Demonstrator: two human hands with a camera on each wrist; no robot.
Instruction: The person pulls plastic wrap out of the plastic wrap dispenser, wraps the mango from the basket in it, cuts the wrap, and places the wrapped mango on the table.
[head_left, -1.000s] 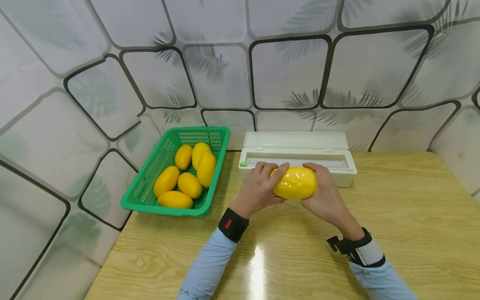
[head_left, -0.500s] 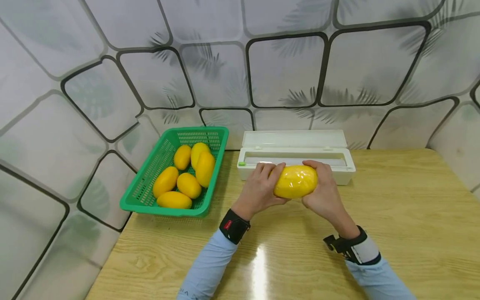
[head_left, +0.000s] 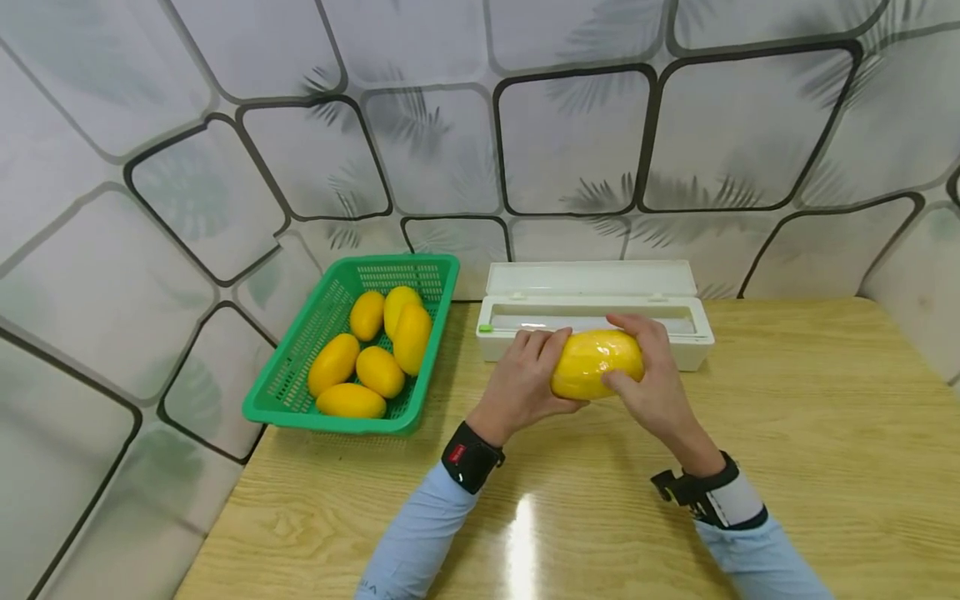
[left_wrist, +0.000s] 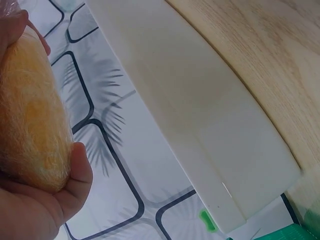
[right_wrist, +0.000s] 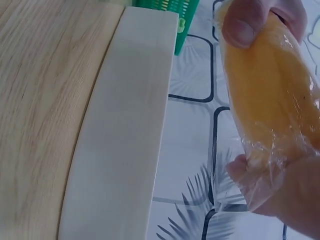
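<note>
A yellow mango [head_left: 588,367] wrapped in clear cling film is held between both hands above the table. My left hand [head_left: 517,379] grips its left end, fingers over the top and thumb beneath. On the right end, my right hand [head_left: 658,392] grips it with the thumb pressed on the near side. The right wrist view shows loose, crinkled film [right_wrist: 265,175] bunched at the mango's end by the right hand. Just behind the hands stands a white cling film dispenser [head_left: 690,354] with its lid raised, partly hidden by the hands and the mango.
On the left, a green plastic basket [head_left: 270,406] holds several mangoes [head_left: 380,372]. A small green slider [head_left: 486,328] sits at the dispenser's left end. The wooden table [head_left: 810,433] meets a patterned wall covering [head_left: 573,150] at the back.
My right thumb has moved up from under the mango onto its near face. The mango and both hands have shifted slightly to the right.
</note>
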